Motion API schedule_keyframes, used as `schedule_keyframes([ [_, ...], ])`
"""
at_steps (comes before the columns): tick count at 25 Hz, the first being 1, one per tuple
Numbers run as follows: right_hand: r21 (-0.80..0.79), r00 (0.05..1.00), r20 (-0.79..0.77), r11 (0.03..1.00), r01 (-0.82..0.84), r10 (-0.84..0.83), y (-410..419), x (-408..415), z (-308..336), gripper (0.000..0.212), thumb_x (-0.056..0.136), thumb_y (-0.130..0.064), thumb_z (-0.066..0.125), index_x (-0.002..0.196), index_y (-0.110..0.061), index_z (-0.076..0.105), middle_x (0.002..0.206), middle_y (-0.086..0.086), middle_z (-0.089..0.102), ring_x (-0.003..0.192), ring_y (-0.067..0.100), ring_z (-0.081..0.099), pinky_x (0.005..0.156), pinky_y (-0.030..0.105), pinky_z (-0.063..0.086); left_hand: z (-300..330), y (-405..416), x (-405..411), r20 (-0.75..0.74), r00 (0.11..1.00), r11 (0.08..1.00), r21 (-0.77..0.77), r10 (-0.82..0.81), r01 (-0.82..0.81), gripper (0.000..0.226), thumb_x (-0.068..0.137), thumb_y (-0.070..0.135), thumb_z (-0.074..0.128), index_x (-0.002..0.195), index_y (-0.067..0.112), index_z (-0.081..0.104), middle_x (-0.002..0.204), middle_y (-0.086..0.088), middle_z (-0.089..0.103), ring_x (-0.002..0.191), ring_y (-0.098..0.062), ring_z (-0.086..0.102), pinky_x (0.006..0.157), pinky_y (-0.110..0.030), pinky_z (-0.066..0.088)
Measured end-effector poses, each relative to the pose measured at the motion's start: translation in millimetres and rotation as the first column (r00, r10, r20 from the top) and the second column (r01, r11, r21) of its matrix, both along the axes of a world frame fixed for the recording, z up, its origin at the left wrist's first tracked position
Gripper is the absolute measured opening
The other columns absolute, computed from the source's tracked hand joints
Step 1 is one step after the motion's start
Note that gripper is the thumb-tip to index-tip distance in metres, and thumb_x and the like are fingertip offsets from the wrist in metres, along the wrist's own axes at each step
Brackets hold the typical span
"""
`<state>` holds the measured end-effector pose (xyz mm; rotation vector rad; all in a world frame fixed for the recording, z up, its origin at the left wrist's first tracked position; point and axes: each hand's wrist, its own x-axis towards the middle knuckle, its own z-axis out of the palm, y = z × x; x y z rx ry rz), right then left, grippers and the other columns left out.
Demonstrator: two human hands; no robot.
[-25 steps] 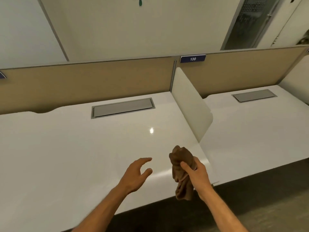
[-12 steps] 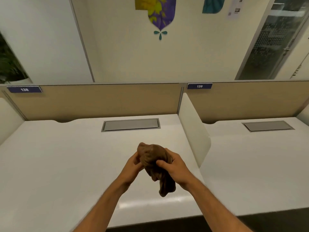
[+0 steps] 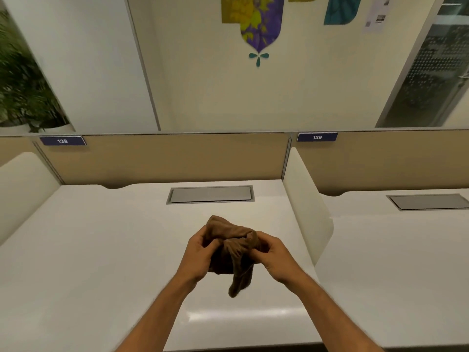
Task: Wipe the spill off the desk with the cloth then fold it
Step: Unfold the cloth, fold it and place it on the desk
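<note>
A crumpled brown cloth (image 3: 233, 250) hangs in the air above the white desk (image 3: 114, 250), bunched up with one end dangling down. My left hand (image 3: 198, 255) grips its left side. My right hand (image 3: 274, 257) pinches its right side. Both hands sit close together over the middle of the desk, a little in front of the grey cable hatch (image 3: 210, 194). I see no spill on the desk surface.
A white curved divider (image 3: 307, 207) stands to the right, another (image 3: 22, 189) at the left edge. A tan back panel (image 3: 165, 158) closes the far side. A second desk (image 3: 406, 262) lies beyond the right divider.
My left hand came in from open beside the cloth and took hold of it. The cloth rose and shifted left over the desk's middle, and the view tilted up.
</note>
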<state>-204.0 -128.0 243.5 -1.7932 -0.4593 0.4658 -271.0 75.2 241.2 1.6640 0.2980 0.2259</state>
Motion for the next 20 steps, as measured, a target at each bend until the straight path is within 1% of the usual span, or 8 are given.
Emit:
schedule_keyframes([
  [5, 0.039, 0.998, -0.026, 0.997, 0.063, -0.062, 16.0, 13.1, -2.5, 0.043, 0.092, -0.011, 0.070, 0.122, -0.042, 0.067, 0.118, -0.018, 0.071, 0.114, 0.008, 0.064, 0.083, 0.017, 0.055, 1.1, 26.7, 18.6, 0.025, 1.000, 1.000, 0.009, -0.007, 0.007, 0.035, 0.103, 0.013, 0.058, 0.112, 0.044, 0.069, 0.106, 0.020, 0.076, 0.101, -0.003, 0.073, 0.074, -0.019, 0.060],
  [7, 0.056, 0.993, -0.084, 0.994, 0.090, -0.085, 24.9, 22.2, -3.2, 0.053, 0.092, 0.004, 0.062, 0.126, -0.036, 0.065, 0.120, -0.009, 0.072, 0.117, 0.013, 0.064, 0.090, 0.025, 0.057, 2.2, 39.6, 27.2, 0.045, 0.999, 1.000, -0.001, -0.028, 0.028, 0.033, 0.102, 0.009, 0.057, 0.110, 0.039, 0.071, 0.103, 0.016, 0.078, 0.097, -0.005, 0.074, 0.070, -0.017, 0.059],
  [9, 0.081, 0.987, -0.118, 0.989, 0.123, -0.113, 36.2, 33.3, -0.7, 0.054, 0.093, 0.009, 0.053, 0.126, -0.031, 0.065, 0.117, -0.003, 0.073, 0.116, 0.017, 0.066, 0.097, 0.034, 0.056, 1.2, 56.2, 36.8, 0.080, 0.992, 0.995, 0.039, -0.098, 0.095, 0.033, 0.102, 0.003, 0.056, 0.109, 0.030, 0.073, 0.102, 0.010, 0.078, 0.097, -0.011, 0.075, 0.071, -0.019, 0.059],
  [11, 0.058, 0.991, -0.061, 0.990, 0.126, -0.122, 48.6, 39.9, 2.7, 0.047, 0.096, 0.002, 0.055, 0.127, -0.033, 0.063, 0.119, -0.007, 0.072, 0.117, 0.014, 0.064, 0.098, 0.033, 0.054, -0.1, 69.7, 45.5, 0.091, 0.983, 0.981, 0.129, -0.159, 0.147, 0.034, 0.100, -0.003, 0.054, 0.108, 0.024, 0.074, 0.102, 0.008, 0.077, 0.097, -0.012, 0.073, 0.074, -0.021, 0.058],
  [13, -0.007, 0.995, 0.011, 0.995, 0.095, -0.095, 66.1, 37.6, 1.7, 0.040, 0.096, -0.016, 0.066, 0.129, -0.038, 0.060, 0.124, -0.015, 0.067, 0.118, 0.007, 0.061, 0.098, 0.029, 0.054, 0.5, 80.7, 53.2, 0.093, 0.984, 0.964, 0.233, -0.153, 0.127, 0.032, 0.099, -0.002, 0.056, 0.109, 0.023, 0.073, 0.103, 0.010, 0.075, 0.099, -0.011, 0.071, 0.081, -0.021, 0.058],
  [15, -0.050, 0.990, 0.089, 0.993, 0.110, -0.105, 85.9, 28.4, -3.9, 0.046, 0.089, -0.028, 0.075, 0.129, -0.039, 0.058, 0.127, -0.020, 0.062, 0.116, 0.004, 0.059, 0.092, 0.023, 0.053, 3.6, 89.2, 59.6, 0.101, 0.987, 0.949, 0.302, -0.122, 0.086, 0.026, 0.098, 0.004, 0.060, 0.110, 0.024, 0.071, 0.105, 0.009, 0.073, 0.101, -0.013, 0.069, 0.087, -0.022, 0.058],
  [17, -0.054, 0.973, 0.164, 0.983, 0.174, -0.164, 104.6, 20.5, -10.2, 0.056, 0.081, -0.034, 0.082, 0.129, -0.041, 0.054, 0.125, -0.024, 0.058, 0.111, 0.003, 0.060, 0.083, 0.018, 0.054, 7.2, 99.2, 66.9, 0.097, 0.987, 0.936, 0.340, -0.131, 0.091, 0.021, 0.098, 0.010, 0.063, 0.109, 0.027, 0.070, 0.104, 0.011, 0.072, 0.098, -0.012, 0.069, 0.085, -0.021, 0.059],
  [20, 0.005, 0.966, 0.154, 0.978, 0.210, -0.208, 128.3, 21.6, -12.8, 0.062, 0.076, -0.039, 0.084, 0.130, -0.041, 0.053, 0.120, -0.026, 0.058, 0.105, 0.003, 0.061, 0.071, 0.013, 0.056, 10.7, 109.5, 76.0, 0.083, 0.979, 0.907, 0.397, -0.185, 0.137, 0.019, 0.096, 0.017, 0.068, 0.110, 0.030, 0.070, 0.101, 0.013, 0.073, 0.094, -0.010, 0.070, 0.084, -0.019, 0.059],
])
